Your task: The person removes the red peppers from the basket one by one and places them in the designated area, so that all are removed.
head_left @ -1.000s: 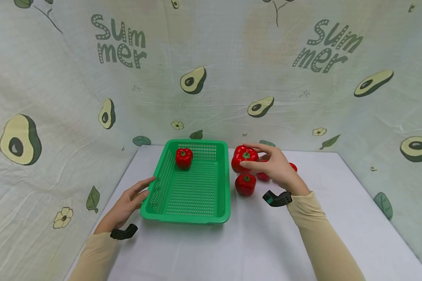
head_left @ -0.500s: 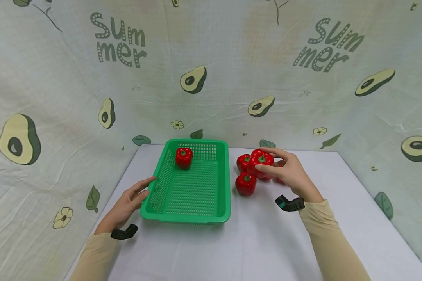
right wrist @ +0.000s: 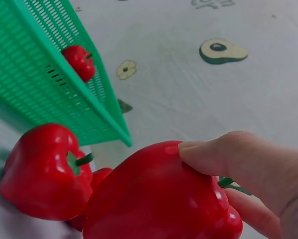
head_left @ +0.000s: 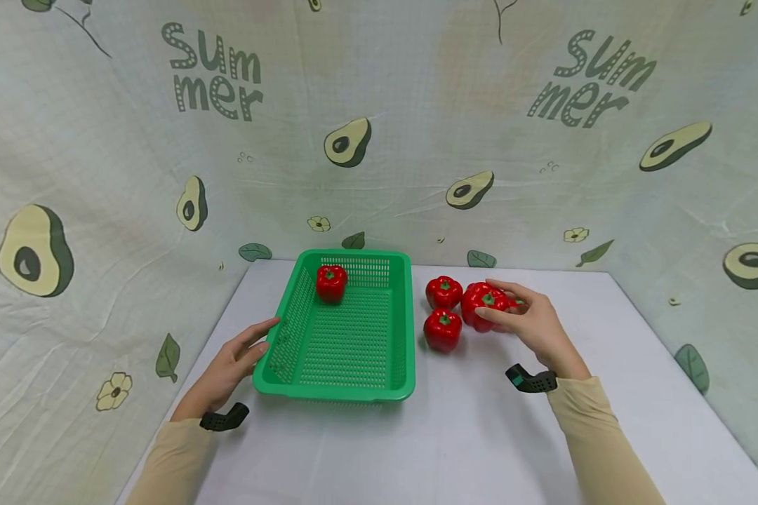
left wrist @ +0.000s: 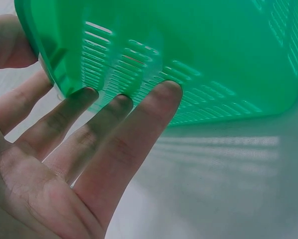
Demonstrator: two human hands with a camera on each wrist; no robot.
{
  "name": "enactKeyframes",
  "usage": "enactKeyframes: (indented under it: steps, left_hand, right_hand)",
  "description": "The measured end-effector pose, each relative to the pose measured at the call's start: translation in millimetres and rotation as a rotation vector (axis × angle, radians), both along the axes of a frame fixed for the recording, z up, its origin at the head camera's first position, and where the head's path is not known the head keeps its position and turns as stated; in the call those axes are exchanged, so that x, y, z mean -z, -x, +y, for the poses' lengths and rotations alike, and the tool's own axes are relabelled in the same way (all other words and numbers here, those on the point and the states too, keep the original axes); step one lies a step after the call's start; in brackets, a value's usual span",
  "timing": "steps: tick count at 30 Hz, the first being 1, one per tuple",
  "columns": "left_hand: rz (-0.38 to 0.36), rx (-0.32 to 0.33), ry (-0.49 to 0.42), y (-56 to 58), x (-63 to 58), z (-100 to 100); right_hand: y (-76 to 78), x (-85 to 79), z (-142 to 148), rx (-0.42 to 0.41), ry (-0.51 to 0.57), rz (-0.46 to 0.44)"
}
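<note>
My right hand holds a red bell pepper with a green stem, thumb on the near side and fingers on the far side. In the right wrist view that held bell pepper fills the bottom middle. Two more red peppers, one behind and one nearer, stand just left of it. Part of another red pepper shows behind my fingers. My left hand rests at the left side of a green plastic basket; its straight fingers touch the outer wall in the left wrist view.
Inside the basket, near its back left corner, stands one red pepper. A white table lies under everything. A cloth printed with avocados rises behind it and along both sides.
My right hand has carried the held pepper right and lower, from beside the basket to the right end of the pepper group. The back left pepper has come into view. My left hand has stayed put.
</note>
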State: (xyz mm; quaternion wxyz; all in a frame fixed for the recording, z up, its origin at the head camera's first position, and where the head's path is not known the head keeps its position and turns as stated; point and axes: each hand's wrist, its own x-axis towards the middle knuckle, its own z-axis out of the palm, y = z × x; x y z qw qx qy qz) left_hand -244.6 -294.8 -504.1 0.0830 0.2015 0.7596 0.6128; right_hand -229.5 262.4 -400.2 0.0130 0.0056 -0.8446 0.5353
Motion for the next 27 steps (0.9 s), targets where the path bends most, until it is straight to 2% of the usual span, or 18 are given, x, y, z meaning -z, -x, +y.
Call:
enactKeyframes:
  steps: [13,27]
  left_hand:
    - [0.000,-0.011,0.015,-0.5,-1.1,1.4]
    - [-0.001,-0.018,0.010,0.5,1.8,1.0]
  right_hand:
    - [0.5,29.0,7.7,0.065,-0.048,-0.062]
    - [0.7,58.6,5.0,0.066,-0.061,-0.099]
